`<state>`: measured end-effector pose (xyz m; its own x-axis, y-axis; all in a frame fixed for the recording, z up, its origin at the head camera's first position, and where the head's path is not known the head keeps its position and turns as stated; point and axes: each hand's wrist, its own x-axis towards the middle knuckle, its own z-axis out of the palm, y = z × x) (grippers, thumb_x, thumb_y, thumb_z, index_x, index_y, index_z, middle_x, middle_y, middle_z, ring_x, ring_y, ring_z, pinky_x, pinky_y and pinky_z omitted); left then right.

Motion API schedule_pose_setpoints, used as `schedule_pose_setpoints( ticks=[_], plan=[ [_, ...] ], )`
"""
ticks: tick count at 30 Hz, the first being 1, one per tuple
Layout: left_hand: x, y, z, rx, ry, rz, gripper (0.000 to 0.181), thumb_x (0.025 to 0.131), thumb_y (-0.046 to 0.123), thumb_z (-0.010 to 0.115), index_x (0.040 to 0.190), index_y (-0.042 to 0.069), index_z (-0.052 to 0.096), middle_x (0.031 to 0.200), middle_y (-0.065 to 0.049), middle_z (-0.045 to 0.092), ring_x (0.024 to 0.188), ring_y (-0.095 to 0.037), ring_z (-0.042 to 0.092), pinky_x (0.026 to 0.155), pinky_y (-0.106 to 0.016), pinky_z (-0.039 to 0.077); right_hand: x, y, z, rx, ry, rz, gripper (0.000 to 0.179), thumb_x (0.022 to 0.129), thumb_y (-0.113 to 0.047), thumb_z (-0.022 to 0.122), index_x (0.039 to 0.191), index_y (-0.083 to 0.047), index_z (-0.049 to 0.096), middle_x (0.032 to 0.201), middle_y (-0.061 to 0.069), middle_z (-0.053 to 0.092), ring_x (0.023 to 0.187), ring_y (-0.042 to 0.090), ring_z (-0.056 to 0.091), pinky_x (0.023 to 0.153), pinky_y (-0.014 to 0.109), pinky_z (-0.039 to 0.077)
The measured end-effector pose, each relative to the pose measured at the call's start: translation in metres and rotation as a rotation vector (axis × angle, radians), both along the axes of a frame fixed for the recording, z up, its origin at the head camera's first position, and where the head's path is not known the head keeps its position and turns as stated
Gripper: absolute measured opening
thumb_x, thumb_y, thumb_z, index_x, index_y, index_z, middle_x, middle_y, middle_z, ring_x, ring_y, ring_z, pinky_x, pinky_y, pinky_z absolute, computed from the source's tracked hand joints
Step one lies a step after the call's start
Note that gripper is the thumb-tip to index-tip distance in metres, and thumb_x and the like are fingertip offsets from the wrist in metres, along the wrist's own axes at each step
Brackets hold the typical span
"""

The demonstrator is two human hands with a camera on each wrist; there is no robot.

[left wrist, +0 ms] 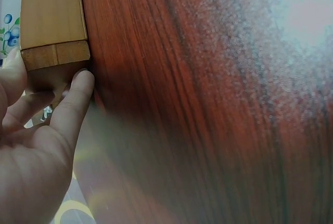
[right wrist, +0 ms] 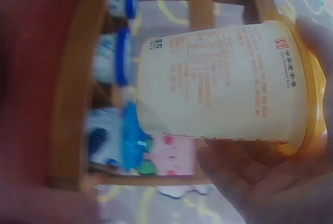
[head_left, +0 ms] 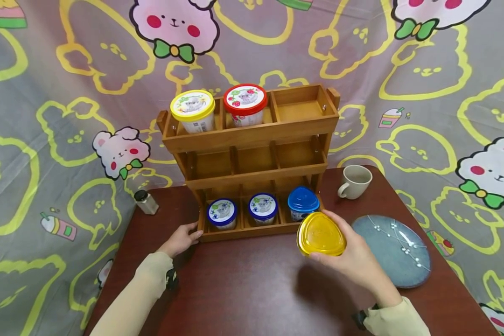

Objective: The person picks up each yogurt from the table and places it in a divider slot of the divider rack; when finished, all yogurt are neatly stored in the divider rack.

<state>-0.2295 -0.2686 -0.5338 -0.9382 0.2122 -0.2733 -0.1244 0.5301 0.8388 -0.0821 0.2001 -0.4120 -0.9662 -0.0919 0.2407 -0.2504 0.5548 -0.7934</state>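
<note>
My right hand [head_left: 357, 256] grips a cup with a yellow, rounded-triangular lid [head_left: 320, 234], in front of the shelf's lower right. In the right wrist view, the cup's pale printed side [right wrist: 223, 81] shows, with fingers around the lid end. My left hand [head_left: 181, 239] holds the lower left corner of a three-tier wooden shelf [head_left: 252, 133]; in the left wrist view, the thumb and fingers touch its wooden end [left wrist: 56, 55]. On the bottom tier stand two dark-blue-lidded cups [head_left: 221, 212] and a cup with a bright blue rounded-triangular lid [head_left: 303, 199].
The top tier bears a yellow-lidded round cup [head_left: 193, 109] and a red-lidded cup [head_left: 245, 103]. To the right are a beige mug [head_left: 356, 182] and a blue-grey plate [head_left: 396, 254]. A black-capped shaker [head_left: 146, 202] stands left of the shelf. A patterned cloth [head_left: 80, 154] hangs around the table.
</note>
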Motion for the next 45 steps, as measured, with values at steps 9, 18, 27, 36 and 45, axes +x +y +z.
schedule_pose_setpoints(
  ticks=[9, 18, 27, 36, 45],
  plan=[
    [0.001, 0.000, 0.000, -0.017, -0.005, 0.005, 0.057, 0.102, 0.009, 0.054, 0.149, -0.013, 0.029, 0.149, -0.035, 0.033, 0.119, -0.043, 0.056, 0.091, -0.045, 0.054, -0.027, 0.024, 0.088, 0.079, 0.107, -0.052, 0.095, 0.074, -0.031, 0.089, 0.153, -0.029, 0.036, 0.133, 0.009, 0.054, 0.096, 0.028, 0.056, 0.071, 0.028, 0.051],
    [0.001, -0.002, -0.002, -0.023, 0.000, 0.004, 0.057, 0.102, 0.010, 0.055, 0.149, -0.012, 0.030, 0.148, -0.033, 0.036, 0.119, -0.042, 0.057, 0.091, -0.046, 0.053, -0.073, 0.036, 0.192, 0.042, 0.220, -0.093, 0.087, 0.077, -0.023, 0.086, 0.151, -0.030, 0.041, 0.137, 0.006, 0.050, 0.101, 0.021, 0.049, 0.075, 0.017, 0.043],
    [0.001, -0.005, -0.004, -0.005, 0.008, -0.008, 0.057, 0.102, 0.011, 0.055, 0.149, -0.012, 0.031, 0.149, -0.033, 0.035, 0.114, -0.041, 0.060, 0.092, -0.047, 0.053, -0.127, 0.027, 0.258, 0.037, 0.181, -0.076, 0.080, 0.083, -0.035, 0.081, 0.151, -0.035, 0.039, 0.138, 0.007, 0.047, 0.107, 0.025, 0.046, 0.079, 0.023, 0.040],
    [0.001, -0.004, -0.005, 0.030, 0.017, 0.003, 0.055, 0.102, 0.008, 0.055, 0.147, -0.013, 0.033, 0.147, -0.033, 0.038, 0.116, -0.041, 0.059, 0.091, -0.046, 0.054, -0.179, 0.011, 0.267, 0.044, 0.073, -0.021, 0.090, 0.083, -0.049, 0.077, 0.156, -0.030, 0.029, 0.146, 0.007, 0.042, 0.118, 0.023, 0.045, 0.097, 0.034, 0.043],
    [0.002, -0.003, -0.005, 0.013, 0.007, 0.024, 0.055, 0.102, 0.007, 0.055, 0.147, -0.015, 0.032, 0.148, -0.035, 0.035, 0.115, -0.042, 0.059, 0.091, -0.046, 0.054, -0.214, 0.003, 0.255, 0.115, 0.024, -0.008, 0.099, 0.079, -0.060, 0.075, 0.158, -0.026, 0.026, 0.150, 0.009, 0.042, 0.122, 0.024, 0.046, 0.107, 0.041, 0.037]
  ],
)
